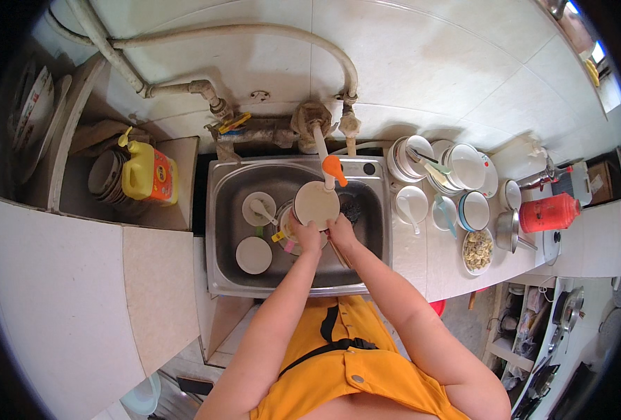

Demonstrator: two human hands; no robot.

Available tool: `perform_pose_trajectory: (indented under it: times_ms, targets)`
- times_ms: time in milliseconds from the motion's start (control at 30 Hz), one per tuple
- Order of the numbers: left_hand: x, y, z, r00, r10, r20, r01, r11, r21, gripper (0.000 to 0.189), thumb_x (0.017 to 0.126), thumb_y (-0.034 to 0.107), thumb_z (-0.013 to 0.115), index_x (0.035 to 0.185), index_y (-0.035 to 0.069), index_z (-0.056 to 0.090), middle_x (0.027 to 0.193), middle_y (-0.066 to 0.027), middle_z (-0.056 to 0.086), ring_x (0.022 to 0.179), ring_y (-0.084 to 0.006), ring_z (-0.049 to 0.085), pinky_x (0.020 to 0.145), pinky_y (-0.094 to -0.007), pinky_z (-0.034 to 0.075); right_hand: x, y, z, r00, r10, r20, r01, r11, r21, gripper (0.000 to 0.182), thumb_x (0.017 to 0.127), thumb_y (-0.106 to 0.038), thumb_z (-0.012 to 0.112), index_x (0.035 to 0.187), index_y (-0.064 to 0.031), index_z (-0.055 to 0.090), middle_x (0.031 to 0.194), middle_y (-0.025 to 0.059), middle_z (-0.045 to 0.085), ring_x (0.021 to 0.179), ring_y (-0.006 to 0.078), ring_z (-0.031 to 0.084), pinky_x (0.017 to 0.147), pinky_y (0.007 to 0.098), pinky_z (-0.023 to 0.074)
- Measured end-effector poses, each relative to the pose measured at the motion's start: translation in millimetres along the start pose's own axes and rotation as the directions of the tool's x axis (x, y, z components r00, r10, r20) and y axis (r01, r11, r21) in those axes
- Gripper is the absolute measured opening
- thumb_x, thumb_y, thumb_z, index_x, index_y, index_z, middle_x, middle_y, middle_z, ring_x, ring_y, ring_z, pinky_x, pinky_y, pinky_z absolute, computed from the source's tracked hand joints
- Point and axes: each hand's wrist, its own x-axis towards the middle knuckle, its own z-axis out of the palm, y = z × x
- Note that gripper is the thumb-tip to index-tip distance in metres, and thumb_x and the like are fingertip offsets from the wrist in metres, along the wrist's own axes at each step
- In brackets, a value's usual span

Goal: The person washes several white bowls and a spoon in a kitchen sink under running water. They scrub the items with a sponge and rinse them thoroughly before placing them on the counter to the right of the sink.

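Both hands hold a white bowl [316,203] under the white tap with an orange lever [333,169], over the stainless steel sink [221,283]. My left hand [307,234] grips its near left rim, thumb on top. My right hand [343,231] grips the near right rim. Beneath the hands lie other dishes, partly hidden, with yellow and pink clips [278,237] near them. Brown sticks [340,255], perhaps chopsticks, show beside my right wrist. In the sink's left half are a bowl [249,214] with a white spoon [263,211] and another pale bowl [253,255].
Stacked bowls [465,166], a bowl with a spoon [411,205], a plate of food [477,253], a steel pot [507,231] and a red thermos [549,212] stand on the right counter. A yellow jug [145,173] sits in the left recess. Pipes [247,34] run along the wall.
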Motion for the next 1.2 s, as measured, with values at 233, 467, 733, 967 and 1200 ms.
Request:
perform_pose_trajectory:
  times_ms: [233, 467, 733, 967, 1200]
  targets:
    - [-12.6, 26.1, 3.5, 0.999, -0.028, 0.028, 0.025, 0.994, 0.108, 0.066, 0.069, -0.012, 0.039, 0.130, 0.008, 0.029, 0.126, -0.0116, 0.039, 0.113, -0.0271, 0.045, 0.079, -0.0367, 0.052, 20.4, 6.0, -26.0, 0.990, -0.139, -0.034, 0.102, 0.853, -0.512, 0.033, 0.087, -0.024, 0.047, 0.075, 0.0057, 0.057, 0.064, 0.0197, 0.060, 0.059, 0.0286, 0.062, 0.057, 0.0383, 0.0489]
    - [-7.6, 17.8, -1.7, 0.991, -0.107, 0.084, 0.102, 0.993, 0.066, 0.060, 0.066, -0.014, 0.042, 0.124, -0.002, 0.036, 0.122, -0.0155, 0.046, 0.117, -0.0263, 0.043, 0.098, -0.0323, 0.031, 21.9, -17.6, -32.6, 0.960, -0.264, -0.097, 0.137, 0.740, -0.659, 0.035, 0.086, -0.028, 0.049, 0.078, 0.0050, 0.058, 0.068, 0.0227, 0.059, 0.070, 0.0360, 0.060, 0.067, 0.0430, 0.0473]
    - [-6.2, 10.4, 2.4, 0.995, -0.080, 0.054, 0.075, 0.994, 0.078, 0.061, 0.068, -0.011, 0.043, 0.127, -0.002, 0.033, 0.126, -0.0160, 0.043, 0.120, -0.0269, 0.040, 0.101, -0.0329, 0.028, 13.4, -3.1, -19.5, 0.946, -0.202, -0.252, 0.052, 0.865, -0.499, 0.029, 0.073, -0.021, 0.060, 0.088, 0.0020, 0.052, 0.084, 0.0250, 0.060, 0.083, 0.0392, 0.058, 0.074, 0.0448, 0.0457]
    - [-5.5, 8.3, 2.4, 0.995, 0.026, 0.097, -0.043, 0.982, 0.181, 0.066, 0.067, -0.012, 0.040, 0.130, 0.003, 0.029, 0.127, -0.0123, 0.040, 0.119, -0.0256, 0.039, 0.094, -0.0338, 0.039, 11.0, -2.2, -14.8, 0.965, -0.053, -0.257, -0.067, 0.896, -0.439, 0.051, 0.061, -0.024, 0.070, 0.098, 0.0013, 0.046, 0.086, 0.0244, 0.061, 0.088, 0.0376, 0.059, 0.078, 0.0424, 0.0462]
    - [-3.8, 10.3, -3.7, 0.981, -0.037, 0.190, 0.000, 0.982, 0.189, 0.064, 0.066, -0.011, 0.039, 0.128, 0.005, 0.033, 0.124, -0.0125, 0.041, 0.112, -0.0265, 0.047, 0.081, -0.0358, 0.047, 9.2, -38.4, -35.1, 0.974, -0.066, -0.216, -0.080, 0.791, -0.606, 0.057, 0.063, -0.034, 0.072, 0.102, 0.0003, 0.051, 0.086, 0.0204, 0.063, 0.083, 0.0340, 0.061, 0.073, 0.0424, 0.0486]
